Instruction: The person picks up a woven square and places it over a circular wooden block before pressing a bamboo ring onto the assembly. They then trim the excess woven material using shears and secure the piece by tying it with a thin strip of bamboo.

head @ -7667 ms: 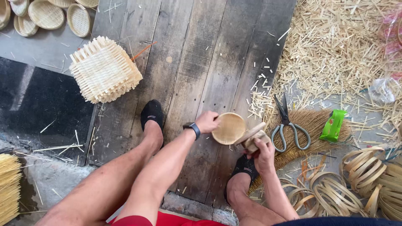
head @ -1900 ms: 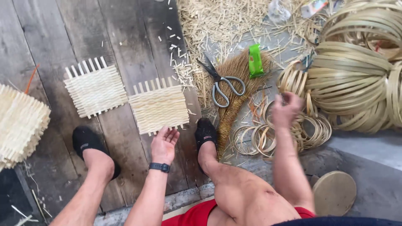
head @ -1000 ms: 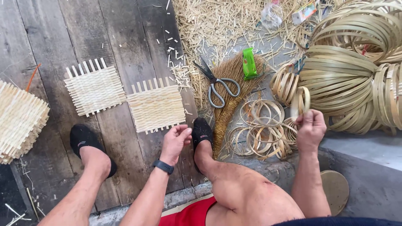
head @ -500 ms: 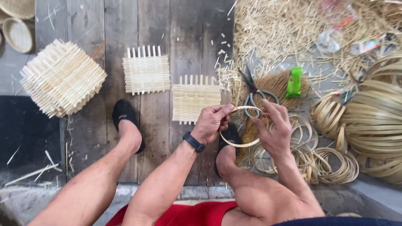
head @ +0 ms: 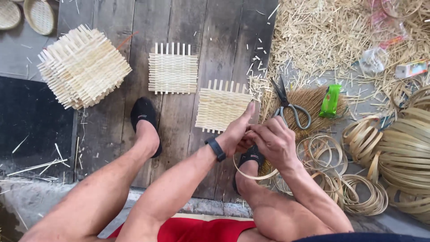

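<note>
My left hand [head: 237, 132] and my right hand [head: 274, 141] meet over my right foot, both gripping a thin bamboo ring [head: 253, 175] whose lower arc hangs below them. A woven bamboo square mat [head: 220, 107] lies on the planks just above my left hand. A second woven mat [head: 173, 68] lies further up and left. My left wrist wears a dark band.
A stack of woven mats [head: 82, 66] sits at upper left. Scissors [head: 289, 105] and a green lighter [head: 330, 100] rest on a brush to the right. Loose bamboo rings [head: 358, 197] and coiled strips [head: 405, 157] pile at right, with offcuts [head: 322, 31] above.
The view has dropped closer. My right hand fetched a ring from the pile at right, and both hands came together on it over my right foot.
</note>
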